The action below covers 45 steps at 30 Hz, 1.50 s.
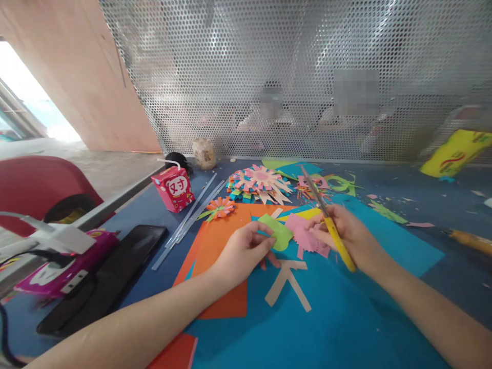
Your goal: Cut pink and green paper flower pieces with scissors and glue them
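My left hand [242,251] pinches a light green paper piece [277,231] over the orange sheet [215,246]. My right hand [348,237] grips yellow-handled scissors [326,218], blades pointing up and away. A fringed pink paper piece [305,237] lies between the two hands, touching my right fingers. A beige arrow-shaped cut-out [287,281] rests on the blue sheet [307,318] just below my hands.
Finished paper flowers [261,183] and an orange one [220,207] lie farther back. A red drink carton [173,188], a black phone [111,271], clear strips [188,220] and a magenta device [65,266] sit left. A perforated metal screen [292,77] stands behind; people sit beyond it.
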Motion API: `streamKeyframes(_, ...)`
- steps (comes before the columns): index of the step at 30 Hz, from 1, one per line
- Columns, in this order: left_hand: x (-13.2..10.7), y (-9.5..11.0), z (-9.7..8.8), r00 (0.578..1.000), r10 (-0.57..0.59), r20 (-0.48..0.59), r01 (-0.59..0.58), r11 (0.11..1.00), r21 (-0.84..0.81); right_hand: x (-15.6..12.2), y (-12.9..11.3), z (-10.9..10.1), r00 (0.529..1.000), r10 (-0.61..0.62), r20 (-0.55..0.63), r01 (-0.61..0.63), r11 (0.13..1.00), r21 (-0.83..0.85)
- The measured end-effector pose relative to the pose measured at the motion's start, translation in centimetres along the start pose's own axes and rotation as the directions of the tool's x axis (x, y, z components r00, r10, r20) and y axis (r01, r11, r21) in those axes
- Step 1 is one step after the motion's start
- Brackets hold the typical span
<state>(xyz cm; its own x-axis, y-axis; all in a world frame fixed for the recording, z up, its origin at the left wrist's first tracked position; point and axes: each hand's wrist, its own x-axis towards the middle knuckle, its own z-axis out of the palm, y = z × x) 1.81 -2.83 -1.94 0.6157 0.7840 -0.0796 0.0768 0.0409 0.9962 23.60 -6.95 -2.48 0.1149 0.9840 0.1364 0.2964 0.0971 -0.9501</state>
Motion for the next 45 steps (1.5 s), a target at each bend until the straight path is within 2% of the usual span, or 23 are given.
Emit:
streamKeyframes(3,-0.2,0.2,0.3,0.999,0.009,0.035,-0.008,1.0,-0.011,-0.5,-0.4,0.8,1.0,-0.002,0.012,0.002,1.0,-0.023)
streamKeyframes(7,-0.6,0.1,0.4,0.995,0.095,0.033,-0.096,0.995,0.026,-1.1,-0.5,1.5,1.0,-0.011,0.007,0.012,0.995,-0.096)
streamKeyframes(10,-0.7,-0.2,0.1,0.986,0.165,0.003,-0.162,0.965,0.207,-0.6,-0.3,0.7,0.995,-0.031,-0.097,0.014,0.985,-0.17)
streamKeyframes(13,-0.4,-0.3,-0.2,0.957,0.289,-0.008,-0.257,0.863,0.435,0.2,-0.1,-0.2,0.984,-0.008,-0.18,-0.038,0.969,-0.246)
streamKeyframes(15,0.1,0.0,-0.3,0.922,0.38,0.078,-0.358,0.758,0.546,0.4,-0.1,-0.5,0.981,0.006,-0.194,-0.057,0.965,-0.258)
streamKeyframes(17,1.2,0.5,-0.1,0.87,0.428,0.244,-0.479,0.619,0.623,0.5,-0.1,-0.5,0.98,-0.018,-0.198,-0.037,0.962,-0.27)
streamKeyframes(19,2.7,1.0,0.4,0.827,0.413,0.382,-0.558,0.514,0.651,0.5,-0.1,-0.5,0.976,-0.053,-0.212,-0.013,0.954,-0.299)
streamKeyframes(21,4.4,1.3,1.1,0.807,0.4,0.435,-0.587,0.46,0.666,0.5,-0.2,-0.5,0.969,-0.078,-0.234,-0.002,0.946,-0.323)
streamKeyframes(22,5.2,1.3,1.5,0.826,0.379,0.417,-0.559,0.453,0.695,0.5,-0.2,-0.6,0.967,-0.086,-0.24,0.002,0.943,-0.332)
streamKeyframes(26,7.3,0.8,2.5,0.859,0.312,0.407,-0.51,0.449,0.733,0.6,-0.3,-1.0,0.965,-0.098,-0.242,0.014,0.945,-0.327)
streamKeyframes(33,7.5,0.2,2.7,0.94,0.235,0.249,-0.338,0.516,0.788,0.9,0.2,-1.2,0.965,-0.095,-0.246,0.015,0.951,-0.308)
streamKeyframes(38,7.6,0.3,2.6,0.954,0.203,0.219,-0.296,0.549,0.782,0.9,0.1,-1.1,0.965,-0.094,-0.246,0.014,0.951,-0.309)
streamKeyframes(45,7.8,0.0,2.5,0.951,0.219,0.22,-0.306,0.546,0.78,0.9,-0.2,-1.1,0.965,-0.09,-0.245,0.008,0.949,-0.315)
